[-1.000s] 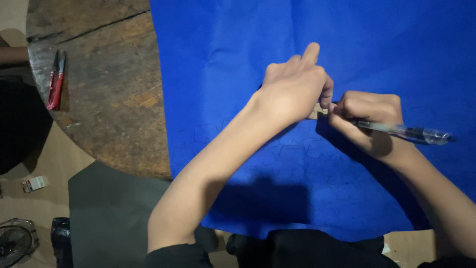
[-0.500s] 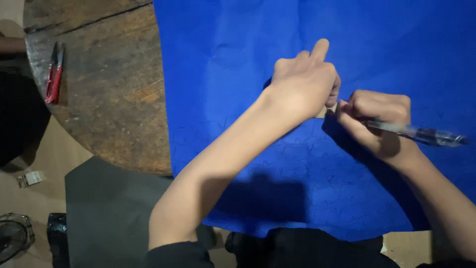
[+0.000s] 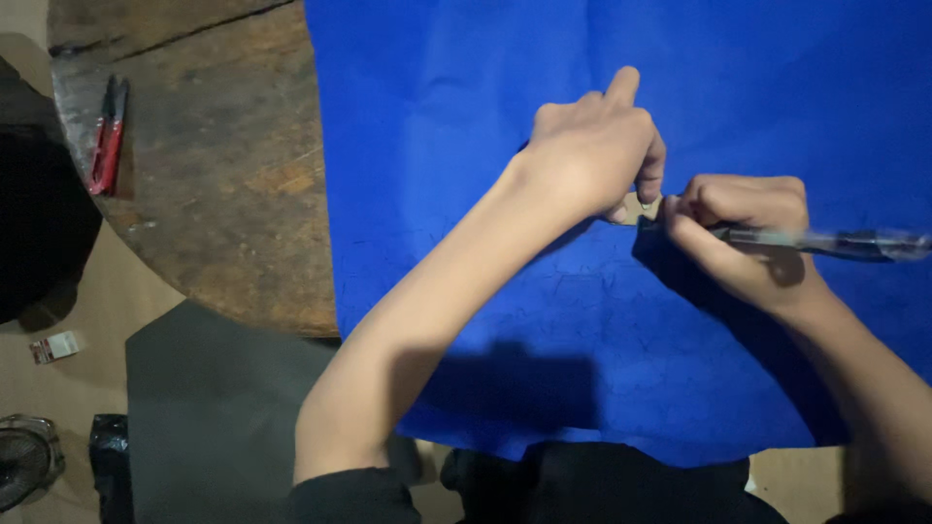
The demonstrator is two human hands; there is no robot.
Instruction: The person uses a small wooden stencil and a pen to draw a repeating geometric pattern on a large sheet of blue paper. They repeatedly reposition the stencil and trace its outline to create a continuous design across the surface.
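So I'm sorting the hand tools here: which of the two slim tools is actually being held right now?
The clear-barrelled pen, gripped in the right hand over the blue paper sheet. The red-handled snips lie untouched on the wooden table, far left.

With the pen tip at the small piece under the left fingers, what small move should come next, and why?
Probably a short pen stroke along the edge of the small tan piece. The left hand presses that piece flat on the blue sheet, and the right hand holds the pen with its tip right at the piece's edge. The left fingers should keep pressing so nothing slips.
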